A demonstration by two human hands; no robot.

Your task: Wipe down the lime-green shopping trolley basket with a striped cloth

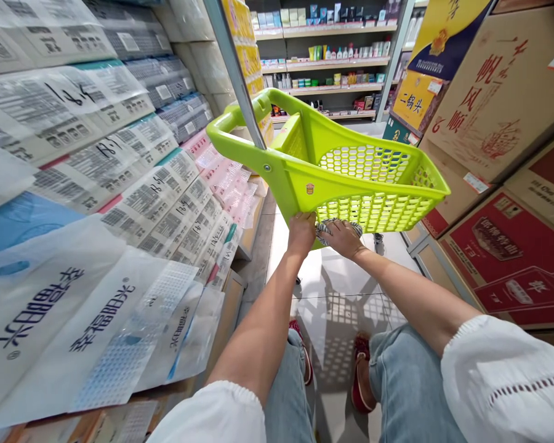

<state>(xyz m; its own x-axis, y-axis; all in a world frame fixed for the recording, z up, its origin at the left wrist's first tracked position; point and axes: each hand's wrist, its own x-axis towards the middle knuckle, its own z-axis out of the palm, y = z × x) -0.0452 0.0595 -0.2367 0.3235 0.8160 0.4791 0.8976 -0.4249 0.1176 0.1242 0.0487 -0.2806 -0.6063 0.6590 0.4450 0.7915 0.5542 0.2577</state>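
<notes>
Stacked packs, left: white packs lie at the front edge of the stack, near your left forearm; a careless elbow could drag one off.
Metal pole: the pole rises from the handle end of the green cart; straightening up carelessly, you could knock it.
Left hand: your left hand is at the basket's lower near side, fingers curled together; whether they pinch cloth, you cannot be told from this view.
Striped cloth: the striped cloth lies bunched against that side; its loose folds could snag in the mesh.
Right hand: your right hand covers the cloth, fingers bent, slightly apart, pressing it; hard pressure could roll the cart away.
Shoes: your red shoes stand near the cart; a backward roll could catch them.
Cartons, right: the cart's far end sits near stacked cartons; a swing could bump them.
</notes>
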